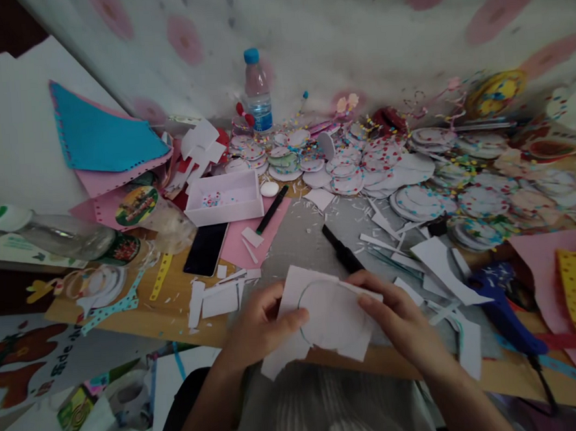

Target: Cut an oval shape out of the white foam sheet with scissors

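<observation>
1. Both hands are on one white paper sheet (330, 314) at the near edge of the table (177, 316), at about 6 o'clock in my view. My left hand (260, 328) pinches its left edge, thumb on top and the other fingers curled under. My right hand (396, 316) grips the right edge the same way, index finger laid across the top.

2. The sheet carries a circle outline. I read it as a cut line, but whether it is cut through, scored or only drawn I cannot tell. The disc has not left the sheet, so I judge this piece unfinished: the round has yet to be freed from its ragged surround.

3. Neither hand holds a tool. A black knife-like cutter (343, 250) lies just beyond the sheet at 12 o'clock, untouched; a black pen (272, 209) rests further off at 11 o'clock on pink paper.

4. Much seems done already: heaps of printed round discs (343, 166) cover the far side from 12 to 2 o'clock, and white offcuts (437, 265) litter the table at 2 to 3 o'clock.

5. A white tray (224, 197) with a few small pieces sits at 11 o'clock, a dark phone (205, 248) beside it, and a water bottle (257, 90) stands well beyond at 12 o'clock.

6. How many rounds are left to make I cannot judge.
</observation>
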Available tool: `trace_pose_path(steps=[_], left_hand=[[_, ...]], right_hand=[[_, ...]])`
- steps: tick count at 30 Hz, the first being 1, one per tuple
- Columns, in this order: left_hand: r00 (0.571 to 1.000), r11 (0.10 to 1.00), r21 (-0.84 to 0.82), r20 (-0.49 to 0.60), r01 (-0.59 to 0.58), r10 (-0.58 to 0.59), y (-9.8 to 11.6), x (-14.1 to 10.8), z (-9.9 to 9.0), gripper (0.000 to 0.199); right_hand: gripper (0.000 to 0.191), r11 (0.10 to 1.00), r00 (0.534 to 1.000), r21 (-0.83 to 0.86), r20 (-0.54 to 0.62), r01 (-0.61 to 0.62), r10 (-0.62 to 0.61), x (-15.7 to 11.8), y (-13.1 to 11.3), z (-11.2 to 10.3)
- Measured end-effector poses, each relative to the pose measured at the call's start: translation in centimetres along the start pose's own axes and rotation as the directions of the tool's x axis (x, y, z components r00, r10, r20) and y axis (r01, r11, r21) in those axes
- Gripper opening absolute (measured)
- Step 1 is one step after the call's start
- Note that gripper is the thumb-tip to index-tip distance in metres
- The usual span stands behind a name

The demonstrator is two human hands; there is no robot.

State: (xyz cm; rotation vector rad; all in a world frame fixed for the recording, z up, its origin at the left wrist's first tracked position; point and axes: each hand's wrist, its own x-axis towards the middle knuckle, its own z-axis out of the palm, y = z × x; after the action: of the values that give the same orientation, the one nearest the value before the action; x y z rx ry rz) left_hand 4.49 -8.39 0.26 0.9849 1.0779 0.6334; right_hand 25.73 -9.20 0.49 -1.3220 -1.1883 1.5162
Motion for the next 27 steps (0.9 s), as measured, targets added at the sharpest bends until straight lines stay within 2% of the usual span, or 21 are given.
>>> trace_pose_path(steps=[2,4,9,11,13,16,18,20,23,24,25,27], left_hand=[[0.997,0.996,0.083,0.075,-0.004,-0.002,0.2,-0.2,-0.4,0.03],[0.994,0.988,0.151,0.107,-0.028,0.012,0.4,-0.3,-0.8,0.031],[0.984,0.986,0.151,0.173,-0.073,0.047,0.7,-0.6,-1.3,0.035],[0.989,0.996,0.082,0.143,-0.04,0.028,0.6,-0.3,-1.5,0.037],[0.997,0.997,-0.08,0.083,0.0,0.007,0.4,0.3,-1.5,0.047],[0.999,0.95,-0.313,0.047,0.01,0.005,-0.2,1.6,-0.9,0.074],[0.997,0.95,-0.311,0.051,-0.035,0.054,-0.8,2.2,0.1,0.077],[0.996,0.978,-0.188,-0.017,-0.085,0.084,-1.2,2.2,1.0,0.067],[0.968,0.987,0.157,-0.244,-0.024,0.063,-0.8,1.2,1.0,0.038],[0.954,0.952,0.305,-0.286,0.003,0.088,-0.1,0.7,0.6,0.033],[0.951,0.875,0.483,-0.275,0.009,0.142,0.7,0.1,-0.1,0.032],[0.975,0.649,0.758,-0.086,-0.068,0.204,2.7,-1.0,-1.7,0.027]], right_hand=[[0.026,0.999,0.993,0.019,0.11,-0.051,0.049,0.4,-0.7,-0.2],[0.028,0.994,0.981,0.037,0.171,-0.098,0.091,0.5,-1.1,0.0],[0.028,0.982,0.988,0.137,0.103,-0.13,0.117,-0.2,-0.1,1.1],[0.028,0.967,0.987,0.203,0.069,-0.155,0.144,-0.4,0.7,1.5],[0.028,0.938,0.983,0.3,-0.009,-0.172,0.183,-0.3,1.3,1.9],[0.027,0.912,0.95,0.4,-0.24,-0.091,0.201,0.3,1.9,2.4],[0.025,0.938,0.92,0.343,-0.352,-0.046,0.173,0.4,2.3,2.8],[0.024,0.976,0.936,0.21,-0.325,-0.064,0.131,0.1,2.9,3.0],[0.024,0.996,0.98,-0.087,-0.199,-0.017,-0.001,-0.4,3.9,2.3],[0.023,0.973,0.976,-0.225,-0.198,0.043,-0.089,-0.4,4.2,1.8],[0.021,0.919,0.956,-0.382,-0.22,0.099,-0.195,-0.2,4.6,1.1],[0.025,0.717,0.872,-0.685,-0.268,0.126,-0.409,0.5,5.4,-0.4]])
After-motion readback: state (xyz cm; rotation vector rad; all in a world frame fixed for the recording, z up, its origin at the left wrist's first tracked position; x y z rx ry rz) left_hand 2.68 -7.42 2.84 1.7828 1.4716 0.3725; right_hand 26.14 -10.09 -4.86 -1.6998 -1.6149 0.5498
